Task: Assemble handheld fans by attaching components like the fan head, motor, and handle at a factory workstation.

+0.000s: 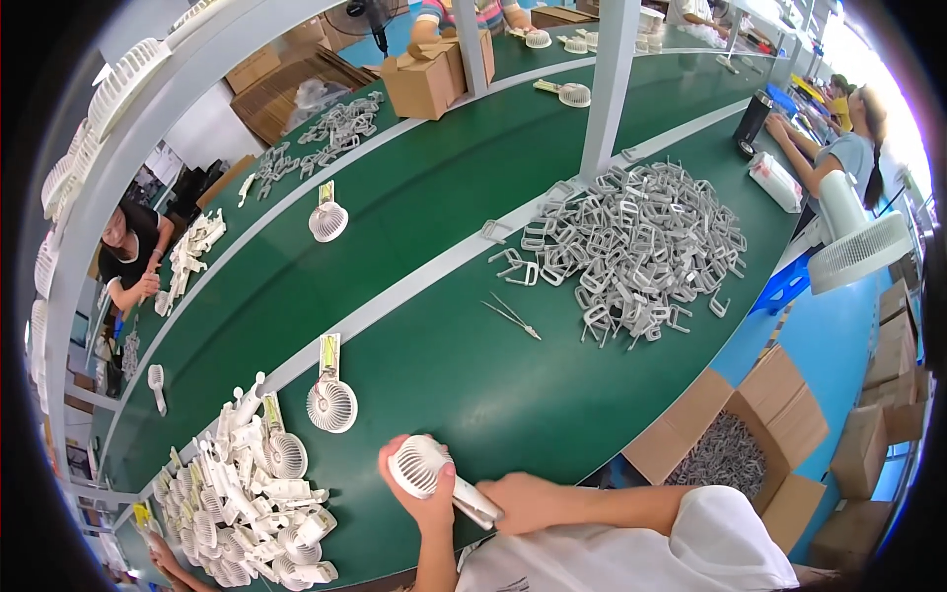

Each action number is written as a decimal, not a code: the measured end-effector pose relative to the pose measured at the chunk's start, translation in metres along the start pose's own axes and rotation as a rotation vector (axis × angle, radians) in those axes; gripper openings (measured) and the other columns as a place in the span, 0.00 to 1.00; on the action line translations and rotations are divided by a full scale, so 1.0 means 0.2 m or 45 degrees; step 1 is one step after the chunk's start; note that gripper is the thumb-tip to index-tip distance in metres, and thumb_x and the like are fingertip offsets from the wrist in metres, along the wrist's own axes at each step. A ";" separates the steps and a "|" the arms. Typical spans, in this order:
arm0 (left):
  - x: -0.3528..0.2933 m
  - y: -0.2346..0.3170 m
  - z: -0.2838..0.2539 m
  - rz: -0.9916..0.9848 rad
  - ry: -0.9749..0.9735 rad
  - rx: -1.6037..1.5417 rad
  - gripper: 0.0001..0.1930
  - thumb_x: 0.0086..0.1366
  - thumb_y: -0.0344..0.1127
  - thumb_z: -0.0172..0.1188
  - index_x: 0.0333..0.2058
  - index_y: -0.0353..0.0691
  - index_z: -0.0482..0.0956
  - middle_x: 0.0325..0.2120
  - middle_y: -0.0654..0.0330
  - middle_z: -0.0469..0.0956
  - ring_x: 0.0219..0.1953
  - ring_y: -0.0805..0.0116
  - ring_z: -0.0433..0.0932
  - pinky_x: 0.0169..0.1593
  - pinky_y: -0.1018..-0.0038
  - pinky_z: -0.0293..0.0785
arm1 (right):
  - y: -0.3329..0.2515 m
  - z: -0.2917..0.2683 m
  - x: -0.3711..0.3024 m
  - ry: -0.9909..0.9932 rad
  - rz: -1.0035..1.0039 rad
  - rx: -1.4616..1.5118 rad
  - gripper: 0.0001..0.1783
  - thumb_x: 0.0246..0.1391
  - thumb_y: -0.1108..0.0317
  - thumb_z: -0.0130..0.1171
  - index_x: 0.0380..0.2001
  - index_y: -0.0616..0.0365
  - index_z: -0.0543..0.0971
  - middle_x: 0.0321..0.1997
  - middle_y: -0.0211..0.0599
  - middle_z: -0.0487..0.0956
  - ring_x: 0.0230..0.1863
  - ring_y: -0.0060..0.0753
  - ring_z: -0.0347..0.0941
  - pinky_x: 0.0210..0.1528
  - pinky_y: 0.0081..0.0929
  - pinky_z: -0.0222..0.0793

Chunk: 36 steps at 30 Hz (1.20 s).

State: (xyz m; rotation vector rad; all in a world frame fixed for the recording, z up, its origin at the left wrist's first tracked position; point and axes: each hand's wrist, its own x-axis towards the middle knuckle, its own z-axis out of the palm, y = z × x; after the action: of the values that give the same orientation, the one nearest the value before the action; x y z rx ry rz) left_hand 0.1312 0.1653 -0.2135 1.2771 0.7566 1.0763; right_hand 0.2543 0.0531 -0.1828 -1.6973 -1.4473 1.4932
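Lying in a heap at the left of the smooth green counter (424, 345), as I see it from far off, are lots of white plastic fans and fan parts (247, 503). Just beside them is one round white fan with an open handle (332, 403), with a yellow-green strip inside. Next comes the bare left hand (428, 501), wrapped around the round, slatted head of a small white plastic fan (417, 468), near the counter's front edge. The bare right hand (521, 501) is curled up by the fan's handle; I can't tell how tightly it grips. I think the step now is working on that handle. The next move calls for a steady left hand while the right one presses or fixes it. Farther right are thin metal tweezers (528, 330) and a big pile of grey plastic loops (641, 247).
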 end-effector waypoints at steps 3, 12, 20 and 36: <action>0.07 -0.02 -0.18 0.466 0.042 0.445 0.46 0.48 0.36 0.78 0.61 0.39 0.58 0.57 0.51 0.64 0.59 0.53 0.69 0.64 0.57 0.68 | -0.03 -0.11 0.04 0.370 -0.063 -0.663 0.24 0.40 0.70 0.65 0.44 0.62 0.73 0.32 0.49 0.81 0.33 0.50 0.82 0.35 0.46 0.78; 0.13 0.12 -0.20 0.562 -0.278 1.520 0.37 0.47 0.44 0.78 0.53 0.34 0.71 0.55 0.45 0.71 0.55 0.45 0.69 0.59 0.54 0.66 | -0.01 -0.35 0.18 0.408 -0.608 -0.643 0.31 0.35 0.65 0.74 0.47 0.63 0.78 0.46 0.46 0.76 0.45 0.49 0.77 0.46 0.43 0.76; 0.14 0.06 -0.19 0.704 -0.539 1.369 0.35 0.43 0.55 0.78 0.48 0.44 0.79 0.50 0.58 0.77 0.49 0.53 0.75 0.50 0.58 0.70 | -0.06 -0.29 0.29 0.270 -0.494 -1.114 0.27 0.42 0.60 0.74 0.42 0.67 0.78 0.39 0.51 0.78 0.41 0.48 0.79 0.45 0.39 0.76; 0.10 0.04 -0.13 0.580 -0.354 1.426 0.31 0.46 0.52 0.78 0.46 0.42 0.81 0.49 0.58 0.77 0.45 0.53 0.74 0.48 0.59 0.70 | -0.22 -0.50 0.38 -0.219 -0.568 -1.167 0.19 0.44 0.69 0.67 0.39 0.70 0.78 0.39 0.56 0.78 0.40 0.53 0.80 0.41 0.42 0.78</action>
State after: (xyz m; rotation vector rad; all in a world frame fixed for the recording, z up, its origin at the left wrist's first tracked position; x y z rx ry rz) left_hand 0.1121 0.1937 -0.2072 2.5869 0.9025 0.7623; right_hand 0.3165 0.1649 -0.1472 -1.5028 -2.6521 0.7646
